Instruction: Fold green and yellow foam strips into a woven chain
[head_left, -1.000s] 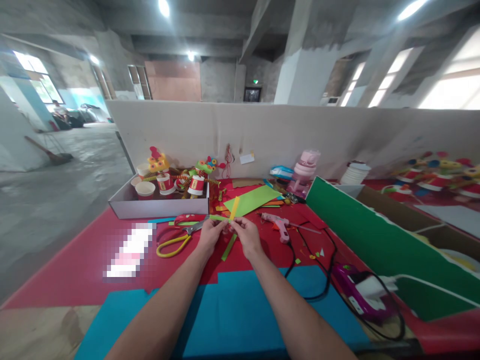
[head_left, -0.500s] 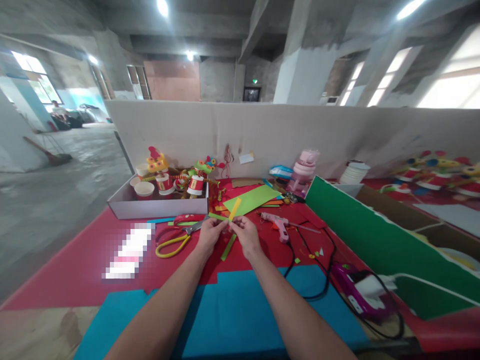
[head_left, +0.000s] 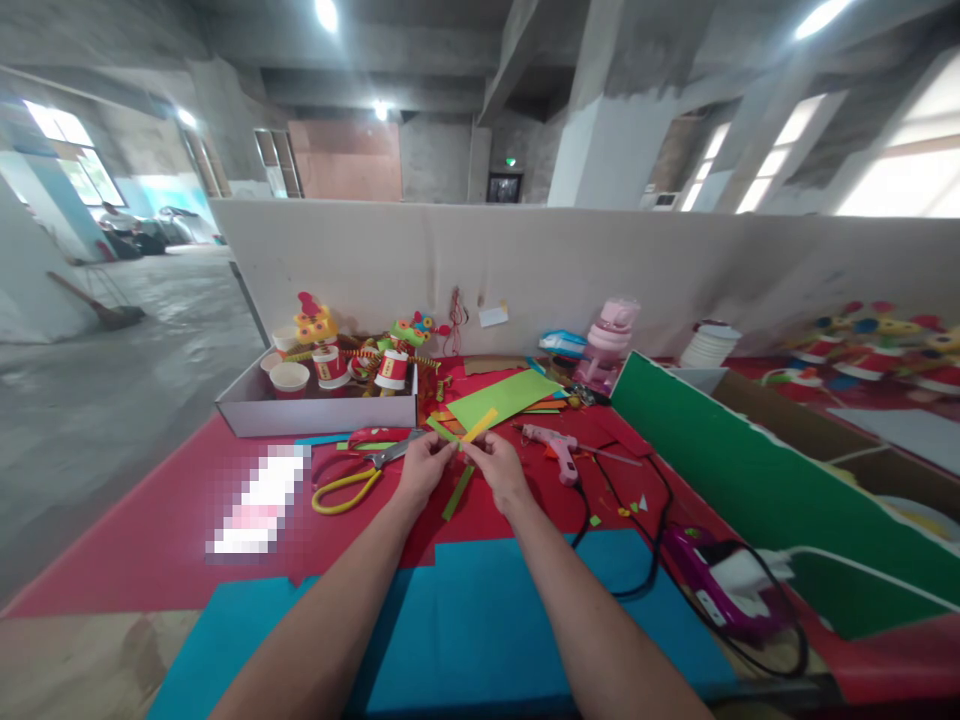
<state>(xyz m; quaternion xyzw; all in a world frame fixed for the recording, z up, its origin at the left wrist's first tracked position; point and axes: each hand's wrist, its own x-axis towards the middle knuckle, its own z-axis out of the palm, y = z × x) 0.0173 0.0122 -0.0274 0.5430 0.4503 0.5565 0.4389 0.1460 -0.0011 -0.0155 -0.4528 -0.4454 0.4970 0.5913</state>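
Note:
My left hand (head_left: 424, 472) and my right hand (head_left: 496, 474) meet over the red tabletop, thumbs and fingers pinched. Between the fingertips, a green paper strip (head_left: 441, 428) and a yellow paper strip (head_left: 481, 425) come together at their ends in a V. The left pinch is on the green strip, the right on the yellow one. Just below the hands, another length of green strip (head_left: 457, 496) points down; whether it joins the held ones is hidden. Scissors with yellow handles (head_left: 346, 497) lie left of my left hand. A pink glue gun (head_left: 559, 450) rests right of my right hand.
A white box (head_left: 322, 416) with paper cups and paper-cup figures stands at the left. Green card (head_left: 502, 400) lies behind the hands, blue sheets (head_left: 480, 620) under my forearms. At the right are a green-sided box (head_left: 742, 490), a purple power strip (head_left: 705, 580) and cables.
The yellow strip has tilted further to the right, and the green strip now angles up more steeply to the left. Both hands stay pinched close together, with only a slight shift.

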